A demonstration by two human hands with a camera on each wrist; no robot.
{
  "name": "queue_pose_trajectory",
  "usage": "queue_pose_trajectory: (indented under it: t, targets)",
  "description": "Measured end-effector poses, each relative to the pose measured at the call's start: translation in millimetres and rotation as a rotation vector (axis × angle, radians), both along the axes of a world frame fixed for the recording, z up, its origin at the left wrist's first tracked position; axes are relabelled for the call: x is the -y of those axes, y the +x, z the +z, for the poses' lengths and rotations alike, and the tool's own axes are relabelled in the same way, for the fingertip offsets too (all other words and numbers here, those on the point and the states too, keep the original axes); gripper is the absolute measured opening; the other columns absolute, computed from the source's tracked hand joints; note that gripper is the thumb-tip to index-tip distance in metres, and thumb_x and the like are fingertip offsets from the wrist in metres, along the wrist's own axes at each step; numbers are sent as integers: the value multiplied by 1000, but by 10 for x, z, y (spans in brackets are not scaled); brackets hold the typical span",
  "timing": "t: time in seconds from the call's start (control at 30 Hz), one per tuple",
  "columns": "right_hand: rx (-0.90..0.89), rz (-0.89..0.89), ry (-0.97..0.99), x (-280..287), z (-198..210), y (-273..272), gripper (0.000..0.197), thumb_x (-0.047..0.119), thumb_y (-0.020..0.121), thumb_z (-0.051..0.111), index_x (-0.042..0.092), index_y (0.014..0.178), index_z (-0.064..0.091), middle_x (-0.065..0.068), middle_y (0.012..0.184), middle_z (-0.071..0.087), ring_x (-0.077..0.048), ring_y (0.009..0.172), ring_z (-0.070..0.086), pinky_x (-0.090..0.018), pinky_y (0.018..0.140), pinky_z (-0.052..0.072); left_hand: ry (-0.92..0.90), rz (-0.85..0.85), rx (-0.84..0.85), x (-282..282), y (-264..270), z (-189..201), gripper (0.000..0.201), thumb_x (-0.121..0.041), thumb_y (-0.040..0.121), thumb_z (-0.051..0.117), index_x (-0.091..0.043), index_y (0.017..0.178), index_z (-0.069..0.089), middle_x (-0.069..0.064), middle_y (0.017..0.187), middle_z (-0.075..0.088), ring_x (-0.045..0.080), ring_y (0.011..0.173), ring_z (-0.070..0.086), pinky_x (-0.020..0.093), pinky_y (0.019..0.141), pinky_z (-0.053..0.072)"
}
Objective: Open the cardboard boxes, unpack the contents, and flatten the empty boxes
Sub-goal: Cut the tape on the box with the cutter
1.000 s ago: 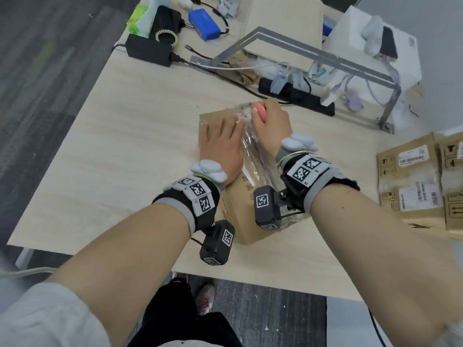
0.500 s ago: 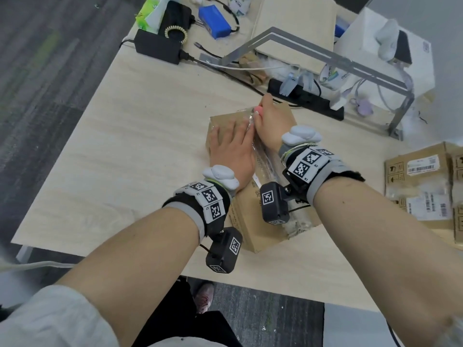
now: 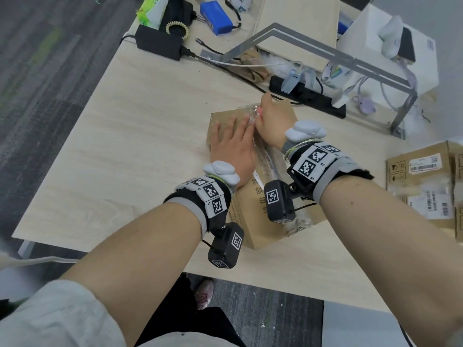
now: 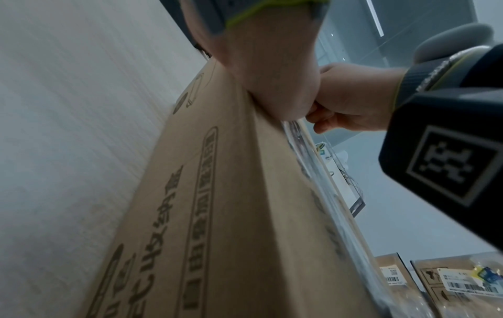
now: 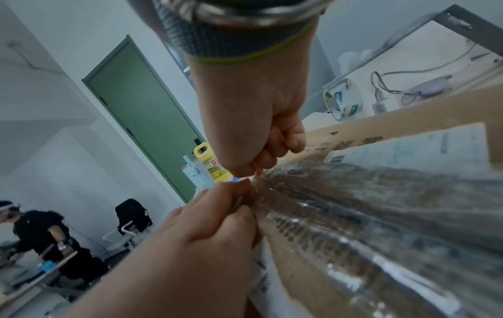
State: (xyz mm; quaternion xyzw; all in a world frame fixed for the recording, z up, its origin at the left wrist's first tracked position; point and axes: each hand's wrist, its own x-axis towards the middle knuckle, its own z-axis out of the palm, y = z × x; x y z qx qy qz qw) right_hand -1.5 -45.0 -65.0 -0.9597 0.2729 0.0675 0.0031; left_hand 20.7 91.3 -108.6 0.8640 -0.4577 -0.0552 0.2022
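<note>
The left hand (image 3: pixel 231 151) lies flat on the stiff, light-looking box (image 3: pixel 260 216); the right hand (image 3: pixel 271 123) grips a small pink tool (image 3: pixel 260 111) at the slippery tape (image 5: pixel 381 215), best held by its edges

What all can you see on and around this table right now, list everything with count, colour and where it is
cardboard box: one, brown, taped, table centre, under both hands
clear tape: one strip, along the box top
pink tool: one, mostly hidden in the right hand
other boxes: at least two, brown, labelled, table right
table: one, light wood
power adapter: one, black, far left
battery pack: one, blue, far edge
power strip: one, black, behind the box
metal frame: one, grey, far right
left hand: flat on the box
right hand: fingers curled round the pink tool
</note>
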Motion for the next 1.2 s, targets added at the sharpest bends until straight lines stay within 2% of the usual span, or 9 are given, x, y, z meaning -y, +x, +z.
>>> queue_pose_trajectory:
  t: [0.27,0.33,0.4,0.5,0.6,0.8,0.97,1.1,1.2]
  targets:
    - [25,-2,-1,-44,12,-96,18,24,88,38,8,95,40,-10,71,52,-29,64,47,-38,60,41,11,4,-7,-8,-12,22,60,-25,91,15,-18,147,35,0,153,34,25,145,20,48,116,6]
    - [33,-7,-10,-69,29,-124,20,24,89,39,7,98,42,-9,73,51,-29,67,47,-37,63,41,34,-10,-13,-3,-17,32,56,-23,94,20,-19,149,31,-1,155,30,24,146,16,48,116,3]
    - [48,-31,4,-105,22,-176,22,24,93,38,6,105,44,-8,81,48,-25,74,44,-34,67,35,50,-14,-25,-5,-12,34,53,-22,97,26,-19,150,28,-2,156,27,23,147,13,48,116,1]
    - [38,-50,62,-142,-26,-251,29,24,98,36,4,116,45,-13,99,53,-27,89,50,-31,75,30,39,-4,-19,-4,-8,46,56,-24,94,18,-19,149,31,-2,155,30,24,146,16,48,116,2]
    - [2,-52,9,-149,-56,-278,35,26,98,35,2,123,43,-19,113,55,-33,100,53,-35,82,36,62,-23,-16,-5,-30,47,52,-24,98,22,-20,150,28,-3,156,27,23,146,13,47,117,1]
    - [30,-123,92,-235,-94,-273,34,28,96,34,5,120,42,-18,102,59,-35,89,58,-44,81,47,26,-11,-17,1,2,24,53,-26,96,24,-19,148,32,-1,154,32,24,146,17,49,116,4]
    - [-13,-136,146,-282,-31,-342,28,20,99,36,4,121,43,-16,99,60,-33,88,58,-32,71,37,36,-11,-1,0,3,13,53,-27,96,25,-18,147,34,-1,153,33,25,145,20,50,116,7]
    - [21,-167,124,-328,-21,-363,30,23,100,33,6,121,44,-16,109,60,-33,96,59,-34,80,39,42,-16,-12,-44,-36,55,55,-28,95,19,-18,147,34,4,156,28,28,145,19,52,116,7]
    - [11,-192,122,-386,-10,-381,31,23,101,32,5,124,43,-16,109,61,-34,93,60,-34,77,40,101,-70,-27,-161,-217,51,52,-27,100,24,-19,151,24,2,158,22,25,147,11,58,115,2]
